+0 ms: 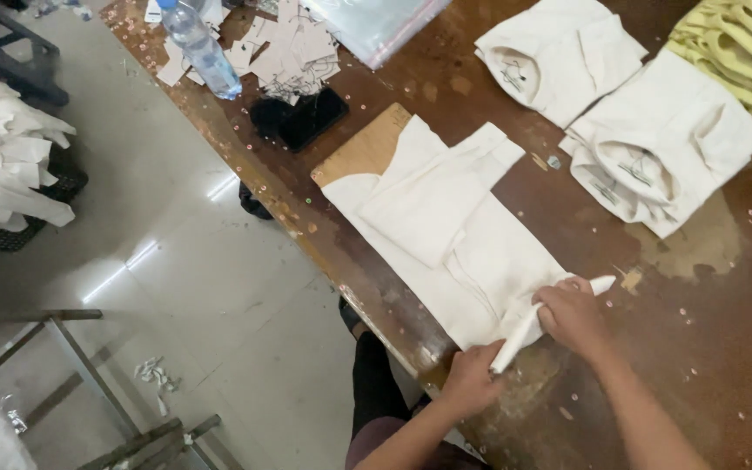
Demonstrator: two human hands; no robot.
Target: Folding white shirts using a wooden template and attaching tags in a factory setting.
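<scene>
Folding is being done at the near end of a cream garment (446,235), which lies flat over a cardboard template (363,148) on the table (707,348). The rolled hem (533,324) is clamped in the right hand (572,315), while the left hand (472,379) is closed on its lower end. A loosened grip would probably let the roll unwind. Beyond the grip, the folded sleeve could be dragged askew if the hem is pulled unevenly.
</scene>
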